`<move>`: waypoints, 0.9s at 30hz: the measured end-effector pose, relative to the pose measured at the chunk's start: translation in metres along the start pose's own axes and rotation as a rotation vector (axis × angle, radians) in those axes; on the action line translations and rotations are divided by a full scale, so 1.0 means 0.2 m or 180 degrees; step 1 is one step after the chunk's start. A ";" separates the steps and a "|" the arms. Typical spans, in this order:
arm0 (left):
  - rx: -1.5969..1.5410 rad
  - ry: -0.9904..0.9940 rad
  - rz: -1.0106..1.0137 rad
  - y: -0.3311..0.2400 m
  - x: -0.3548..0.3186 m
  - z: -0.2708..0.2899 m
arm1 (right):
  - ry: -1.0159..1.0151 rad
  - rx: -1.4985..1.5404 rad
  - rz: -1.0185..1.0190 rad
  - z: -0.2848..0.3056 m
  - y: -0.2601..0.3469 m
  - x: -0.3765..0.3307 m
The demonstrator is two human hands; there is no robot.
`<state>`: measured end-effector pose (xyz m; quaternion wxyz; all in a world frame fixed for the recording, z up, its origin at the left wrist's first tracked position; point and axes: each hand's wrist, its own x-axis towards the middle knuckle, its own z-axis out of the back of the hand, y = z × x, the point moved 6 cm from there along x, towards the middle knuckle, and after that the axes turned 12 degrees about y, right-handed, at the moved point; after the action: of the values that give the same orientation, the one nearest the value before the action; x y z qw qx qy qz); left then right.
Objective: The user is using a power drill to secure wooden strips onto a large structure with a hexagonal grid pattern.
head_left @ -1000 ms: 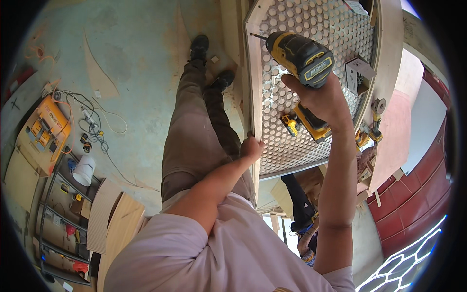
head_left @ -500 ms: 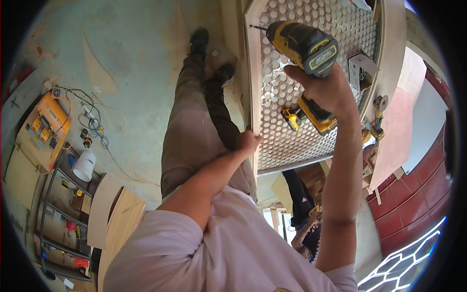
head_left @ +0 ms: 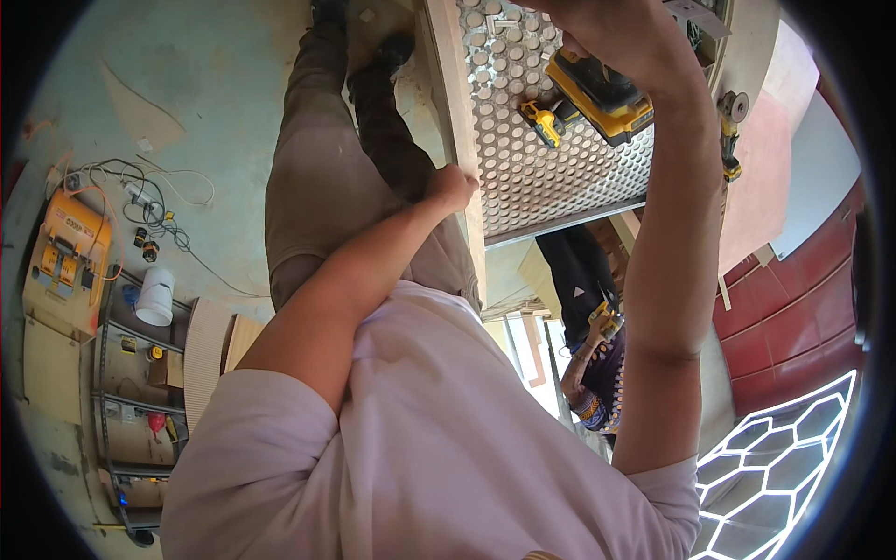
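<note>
Yellow and black, the drill sits in our right hand, our fingers wrapped tight around its grip at the top of the view; only its battery base and lower handle show below our palm. Our left hand rests against the wooden edge of the panel, fingers curled on it, holding nothing else. That panel is a pale sheet pierced all over with round holes, and it stands just beyond both hands. A second small yellow tool lies on the perforated face, just left of the drill. Another yellow tool hangs by the panel's right side.

Below our arms we see our own trousers and dark shoes on the pale concrete floor. Far to our left lie an orange case, a tangle of cables, a white bucket and a shelf of small items. Lower right, another person's hand holds a small yellow object near a red wall and a lit hexagon pattern.
</note>
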<state>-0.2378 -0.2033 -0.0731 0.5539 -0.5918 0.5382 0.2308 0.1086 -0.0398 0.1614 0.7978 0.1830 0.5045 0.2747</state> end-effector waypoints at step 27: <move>-0.0396 -0.1953 -0.0778 -0.30 -0.14 0.44 | -0.0983 -0.0108 0.0189 -0.01 -0.03 -0.07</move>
<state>-0.1636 -0.1244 -0.0498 0.6765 -0.5876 0.2563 0.3625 0.1040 -0.0527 0.1683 0.8604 0.2244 0.3654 0.2752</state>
